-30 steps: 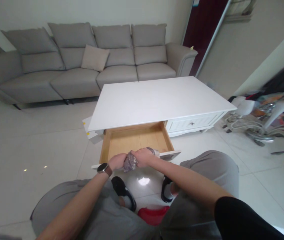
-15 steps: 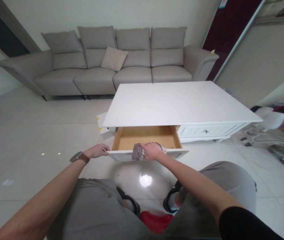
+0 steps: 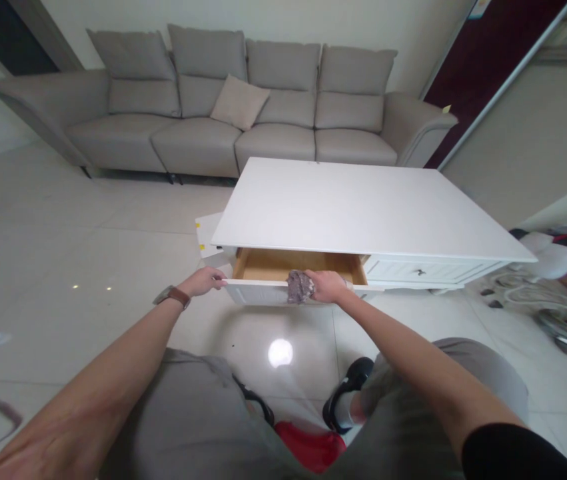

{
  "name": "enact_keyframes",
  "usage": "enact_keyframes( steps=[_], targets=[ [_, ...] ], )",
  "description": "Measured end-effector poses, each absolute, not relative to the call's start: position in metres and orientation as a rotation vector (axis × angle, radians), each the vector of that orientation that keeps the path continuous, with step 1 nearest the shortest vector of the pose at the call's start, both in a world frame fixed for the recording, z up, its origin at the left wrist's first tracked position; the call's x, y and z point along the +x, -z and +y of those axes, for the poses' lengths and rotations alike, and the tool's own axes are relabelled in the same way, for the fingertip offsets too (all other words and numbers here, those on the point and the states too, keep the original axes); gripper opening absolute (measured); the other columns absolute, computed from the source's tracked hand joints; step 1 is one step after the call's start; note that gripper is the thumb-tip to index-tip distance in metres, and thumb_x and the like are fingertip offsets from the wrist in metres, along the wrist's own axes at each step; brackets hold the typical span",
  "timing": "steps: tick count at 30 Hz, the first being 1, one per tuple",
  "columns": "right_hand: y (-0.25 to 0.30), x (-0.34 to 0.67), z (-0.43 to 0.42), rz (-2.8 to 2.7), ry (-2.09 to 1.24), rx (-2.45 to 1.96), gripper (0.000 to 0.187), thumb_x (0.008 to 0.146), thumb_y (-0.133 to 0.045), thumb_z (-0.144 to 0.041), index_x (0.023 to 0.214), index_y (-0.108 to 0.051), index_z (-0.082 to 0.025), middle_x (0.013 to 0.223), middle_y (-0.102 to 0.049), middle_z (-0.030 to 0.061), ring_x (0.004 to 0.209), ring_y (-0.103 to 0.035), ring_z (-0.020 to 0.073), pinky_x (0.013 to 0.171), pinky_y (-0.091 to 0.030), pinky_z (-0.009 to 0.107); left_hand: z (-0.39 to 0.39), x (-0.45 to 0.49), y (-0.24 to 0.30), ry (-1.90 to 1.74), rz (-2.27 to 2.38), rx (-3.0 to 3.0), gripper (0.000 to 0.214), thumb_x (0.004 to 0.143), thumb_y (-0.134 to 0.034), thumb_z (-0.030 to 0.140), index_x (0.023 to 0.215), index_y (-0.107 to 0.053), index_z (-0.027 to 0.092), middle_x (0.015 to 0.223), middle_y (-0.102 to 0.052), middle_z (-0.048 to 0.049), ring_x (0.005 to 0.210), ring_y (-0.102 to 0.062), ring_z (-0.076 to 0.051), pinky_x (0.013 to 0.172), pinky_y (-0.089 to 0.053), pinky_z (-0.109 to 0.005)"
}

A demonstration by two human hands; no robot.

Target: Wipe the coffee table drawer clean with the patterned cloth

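Observation:
A white coffee table [image 3: 353,207] stands before me with its left drawer [image 3: 258,293] pulled partway out, showing a bare wooden inside. My right hand [image 3: 327,285] is closed on a crumpled purple-grey cloth [image 3: 300,287], which lies over the top edge of the drawer front. At the drawer front's left corner, my left hand [image 3: 208,281] pinches the edge between thumb and fingers. The right drawer [image 3: 423,271], with a small dark knob, is closed.
A grey sofa [image 3: 203,147] with a beige cushion [image 3: 240,102] runs along the back wall. White panels with yellow marks [image 3: 207,233] sit left of the table. Clutter with cables [image 3: 528,283] lies on the right. Something red [image 3: 310,445] is between my feet.
The drawer has slid inward a little. My right hand and the cloth have shifted right along the drawer front, while the left hand stays at the corner. The camera view has moved slightly.

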State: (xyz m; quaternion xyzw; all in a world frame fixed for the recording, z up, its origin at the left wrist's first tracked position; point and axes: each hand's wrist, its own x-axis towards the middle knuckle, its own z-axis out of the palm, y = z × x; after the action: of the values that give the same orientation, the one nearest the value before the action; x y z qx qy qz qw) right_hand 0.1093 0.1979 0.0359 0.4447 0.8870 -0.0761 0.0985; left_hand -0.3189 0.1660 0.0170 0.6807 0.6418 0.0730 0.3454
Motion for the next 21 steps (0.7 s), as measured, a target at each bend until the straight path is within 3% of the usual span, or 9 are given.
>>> enact_keyframes(
  steps=[8, 14, 21],
  targets=[
    [-0.039, 0.25, 0.203, 2.452, 0.278, 1.495, 0.053, 0.086, -0.065, -0.048, 0.131, -0.061, -0.02, 0.115, -0.076, 0.0136, 0.104, -0.071, 0.0297, 0.083, -0.045, 0.034, 0.169, -0.325, -0.018, -0.151, 1.539, 1.656, 0.039, 0.065, -0.068, 0.056, 0.07, -0.073, 0.018, 0.069, -0.07, -0.0031, 0.074, -0.062, -0.019, 0.073, -0.047, -0.027],
    [-0.035, 0.242, 0.195, 2.441, 0.244, 1.369, 0.052, 0.085, -0.062, -0.05, 0.129, -0.063, -0.021, 0.107, -0.077, 0.0134, 0.097, -0.072, 0.0311, 0.079, -0.044, 0.036, 0.155, -0.327, -0.017, -0.174, 1.501, 1.595, 0.037, 0.064, -0.07, 0.05, 0.078, -0.077, 0.017, 0.072, -0.072, -0.0034, 0.074, -0.062, -0.019, 0.073, -0.047, -0.027],
    [-0.033, 0.237, 0.181, 2.452, 0.311, 1.278, 0.054, 0.083, -0.064, -0.047, 0.13, -0.064, -0.022, 0.105, -0.079, 0.0107, 0.096, -0.073, 0.0294, 0.08, -0.047, 0.034, 0.149, -0.323, -0.023, -0.057, 1.467, 1.525, 0.028, 0.058, -0.076, 0.042, 0.071, -0.078, 0.017, 0.067, -0.072, -0.0022, 0.071, -0.063, -0.019, 0.068, -0.045, -0.027]
  ],
)
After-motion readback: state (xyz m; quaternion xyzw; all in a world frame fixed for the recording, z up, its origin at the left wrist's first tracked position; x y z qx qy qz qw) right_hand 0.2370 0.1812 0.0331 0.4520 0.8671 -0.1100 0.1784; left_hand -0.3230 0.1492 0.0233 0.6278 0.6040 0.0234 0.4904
